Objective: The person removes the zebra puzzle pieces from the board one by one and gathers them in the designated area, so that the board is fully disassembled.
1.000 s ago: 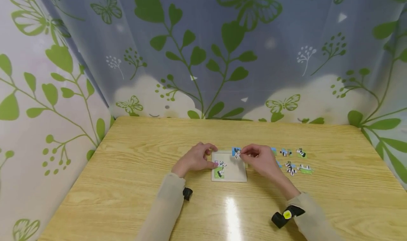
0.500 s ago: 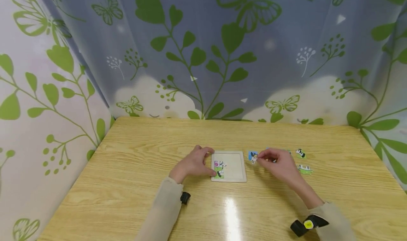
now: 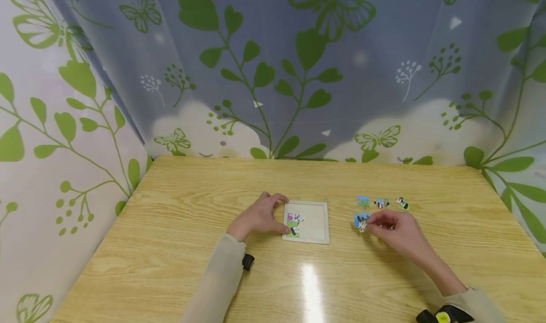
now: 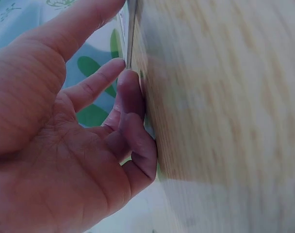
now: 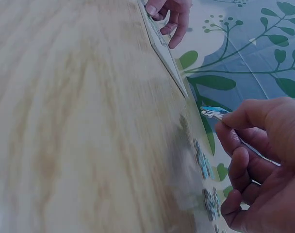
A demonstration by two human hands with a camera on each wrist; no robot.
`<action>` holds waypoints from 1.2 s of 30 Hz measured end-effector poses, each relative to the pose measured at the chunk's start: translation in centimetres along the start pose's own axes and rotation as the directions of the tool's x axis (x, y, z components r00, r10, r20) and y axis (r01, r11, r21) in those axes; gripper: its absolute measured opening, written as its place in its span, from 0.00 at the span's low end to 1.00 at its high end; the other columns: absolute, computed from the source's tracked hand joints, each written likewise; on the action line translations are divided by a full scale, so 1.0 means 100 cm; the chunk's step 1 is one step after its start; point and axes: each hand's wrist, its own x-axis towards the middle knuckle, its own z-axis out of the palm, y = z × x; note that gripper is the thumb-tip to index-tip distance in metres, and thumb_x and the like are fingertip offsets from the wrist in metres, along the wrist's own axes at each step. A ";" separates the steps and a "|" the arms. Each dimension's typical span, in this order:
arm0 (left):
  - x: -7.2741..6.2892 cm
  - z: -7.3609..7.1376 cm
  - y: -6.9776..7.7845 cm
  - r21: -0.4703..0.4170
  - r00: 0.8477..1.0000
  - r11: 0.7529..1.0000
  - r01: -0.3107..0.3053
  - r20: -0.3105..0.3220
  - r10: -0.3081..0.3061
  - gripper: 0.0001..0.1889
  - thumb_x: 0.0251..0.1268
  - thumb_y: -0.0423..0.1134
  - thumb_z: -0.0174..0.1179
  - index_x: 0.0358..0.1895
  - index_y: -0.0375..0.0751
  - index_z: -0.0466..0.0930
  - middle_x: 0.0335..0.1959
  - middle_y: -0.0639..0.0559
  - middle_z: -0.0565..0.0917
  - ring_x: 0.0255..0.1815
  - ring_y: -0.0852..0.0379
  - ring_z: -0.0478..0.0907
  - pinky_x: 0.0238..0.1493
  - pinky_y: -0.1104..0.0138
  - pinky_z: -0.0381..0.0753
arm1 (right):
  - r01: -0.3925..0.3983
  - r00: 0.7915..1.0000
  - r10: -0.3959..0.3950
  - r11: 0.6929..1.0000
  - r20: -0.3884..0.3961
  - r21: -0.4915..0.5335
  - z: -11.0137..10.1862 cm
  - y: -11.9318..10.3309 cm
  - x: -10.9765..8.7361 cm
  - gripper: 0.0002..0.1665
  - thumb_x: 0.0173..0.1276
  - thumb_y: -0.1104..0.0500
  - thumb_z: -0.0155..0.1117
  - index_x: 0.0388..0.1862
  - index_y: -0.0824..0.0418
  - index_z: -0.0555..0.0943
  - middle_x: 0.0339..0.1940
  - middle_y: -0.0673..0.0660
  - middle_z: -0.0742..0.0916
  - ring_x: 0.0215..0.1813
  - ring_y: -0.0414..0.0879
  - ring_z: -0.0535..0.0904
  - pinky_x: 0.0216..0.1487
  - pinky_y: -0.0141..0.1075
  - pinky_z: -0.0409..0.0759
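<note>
My left hand (image 3: 261,217) holds the left side of a square, pale puzzle board (image 3: 313,223), its thumb low on that side and the index finger by the far corner. The left wrist view shows this hand (image 4: 65,141) against the board's thin edge (image 4: 131,39). Joined panda-print pieces (image 3: 293,226) lie along the board's left inside. Pinched between thumb and finger of my right hand (image 3: 398,230) is a blue, black and white puzzle piece (image 3: 360,222). It is raised off the table in the right wrist view, where the hand (image 5: 264,160) is large.
Loose puzzle pieces lie right of the board: one blue and green (image 3: 363,201), one blue and white (image 3: 381,202), one with a panda (image 3: 402,203). Others may be behind my right hand. A patterned curtain (image 3: 273,76) rises behind the wooden table (image 3: 192,195).
My right hand has carried the pinched piece from above the board's far right corner out to the right, over the loose pieces. My left hand stays at the board, its thumb slightly lower.
</note>
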 end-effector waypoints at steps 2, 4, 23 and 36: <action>0.000 0.000 -0.001 -0.007 1.000 1.000 0.004 0.003 -0.004 0.40 0.52 0.45 0.79 0.70 0.50 0.71 0.63 0.42 0.71 0.61 0.47 0.72 0.62 0.50 0.75 | 0.002 1.000 -0.001 1.000 0.014 -0.012 -0.002 0.003 -0.003 0.05 0.68 0.57 0.72 0.38 0.58 0.88 0.30 0.52 0.88 0.27 0.37 0.75 0.28 0.32 0.73; 0.001 0.000 -0.001 -0.017 1.000 1.000 0.009 0.009 -0.009 0.40 0.53 0.45 0.79 0.70 0.51 0.71 0.63 0.43 0.70 0.61 0.48 0.72 0.62 0.50 0.74 | -0.001 0.999 0.001 1.000 0.032 -0.019 -0.005 0.005 -0.007 0.06 0.68 0.56 0.72 0.39 0.57 0.88 0.30 0.52 0.88 0.28 0.37 0.75 0.29 0.32 0.73; 0.000 -0.001 -0.004 -0.010 1.000 1.000 0.001 0.032 -0.001 0.42 0.52 0.46 0.80 0.71 0.51 0.68 0.63 0.42 0.68 0.47 0.53 0.70 0.55 0.57 0.73 | 0.022 0.990 -0.011 0.997 0.138 -0.080 -0.010 0.013 -0.017 0.05 0.70 0.55 0.71 0.40 0.54 0.87 0.33 0.48 0.89 0.30 0.34 0.80 0.31 0.32 0.75; 0.000 -0.001 -0.003 -0.020 0.999 1.000 0.021 0.028 -0.021 0.44 0.51 0.47 0.80 0.72 0.53 0.67 0.65 0.43 0.67 0.52 0.52 0.71 0.58 0.54 0.75 | 0.053 0.996 -0.044 0.992 0.075 -0.115 -0.008 0.005 -0.010 0.05 0.70 0.53 0.71 0.40 0.52 0.88 0.32 0.47 0.89 0.32 0.32 0.79 0.31 0.31 0.76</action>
